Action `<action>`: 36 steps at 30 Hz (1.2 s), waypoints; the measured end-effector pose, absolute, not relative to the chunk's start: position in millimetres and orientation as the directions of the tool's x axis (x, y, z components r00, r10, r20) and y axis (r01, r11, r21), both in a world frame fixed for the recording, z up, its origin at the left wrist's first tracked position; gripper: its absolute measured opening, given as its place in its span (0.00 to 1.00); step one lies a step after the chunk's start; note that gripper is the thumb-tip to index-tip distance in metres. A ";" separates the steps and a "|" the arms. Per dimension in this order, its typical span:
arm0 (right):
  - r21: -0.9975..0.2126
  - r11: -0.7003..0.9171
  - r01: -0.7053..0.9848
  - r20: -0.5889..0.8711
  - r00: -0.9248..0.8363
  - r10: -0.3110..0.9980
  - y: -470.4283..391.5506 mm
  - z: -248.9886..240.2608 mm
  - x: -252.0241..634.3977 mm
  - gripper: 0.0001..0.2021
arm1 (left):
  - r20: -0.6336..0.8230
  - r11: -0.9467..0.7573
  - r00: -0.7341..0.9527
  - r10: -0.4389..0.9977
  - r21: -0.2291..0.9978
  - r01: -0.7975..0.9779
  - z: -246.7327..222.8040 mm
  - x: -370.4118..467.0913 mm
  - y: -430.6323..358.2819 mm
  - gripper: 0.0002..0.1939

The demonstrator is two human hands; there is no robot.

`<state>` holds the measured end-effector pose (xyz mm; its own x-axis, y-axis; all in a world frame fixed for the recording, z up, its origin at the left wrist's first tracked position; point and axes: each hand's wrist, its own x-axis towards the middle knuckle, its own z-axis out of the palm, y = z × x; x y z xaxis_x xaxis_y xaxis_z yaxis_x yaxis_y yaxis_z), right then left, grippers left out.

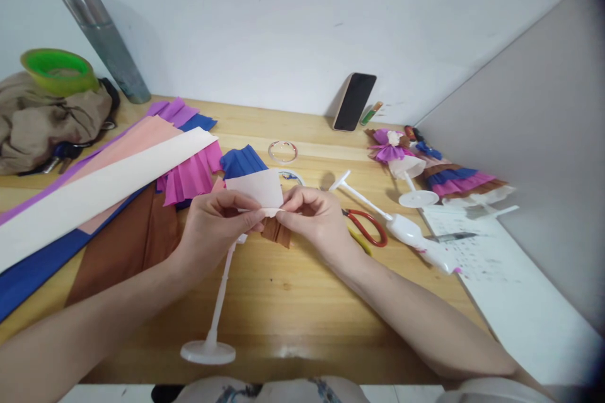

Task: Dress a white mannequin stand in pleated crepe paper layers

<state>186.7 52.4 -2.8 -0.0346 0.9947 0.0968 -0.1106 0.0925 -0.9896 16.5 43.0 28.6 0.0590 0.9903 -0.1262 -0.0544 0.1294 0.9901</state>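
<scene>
A small white paper piece (258, 187) is pinched along its lower edge between my left hand (215, 217) and my right hand (314, 214), with the fingertips close together. Just behind and below it lie pleated blue paper (243, 162) and a pleated brown piece (276, 232). A white stand (208, 351) with a round base is beneath my left hand, its top partly hidden. To the right of my right hand are red-handled scissors (371, 228) and a white glue gun or bottle-like object (416, 239).
Long crepe paper strips (108, 186) cover the left side. A phone (355, 102) leans on the wall near a steel bottle (106, 44). Pleated paper dresses (463, 179) and a written sheet (496, 271) with a pen (454, 237) lie right.
</scene>
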 end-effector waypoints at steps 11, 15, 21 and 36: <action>-0.986 0.092 -0.142 0.096 -0.027 0.995 52.2 -3.4 187.3 0.09 | -0.158 0.162 0.056 0.986 0.984 -0.079 24.3 15.0 48.7 0.06; -0.984 0.103 -0.147 0.107 -0.019 0.994 53.5 -10.7 187.2 0.08 | -0.150 0.159 0.083 0.985 0.981 -0.108 26.1 15.6 49.0 0.06; -0.982 0.081 -0.169 0.081 0.007 0.997 53.3 -6.9 186.4 0.09 | -0.163 0.163 0.014 0.987 0.978 -0.129 32.3 21.7 41.1 0.06; -0.995 0.057 -0.079 0.055 0.027 0.998 50.9 4.1 187.1 0.11 | -0.080 0.082 0.018 0.997 0.985 -0.151 22.0 19.8 43.9 0.06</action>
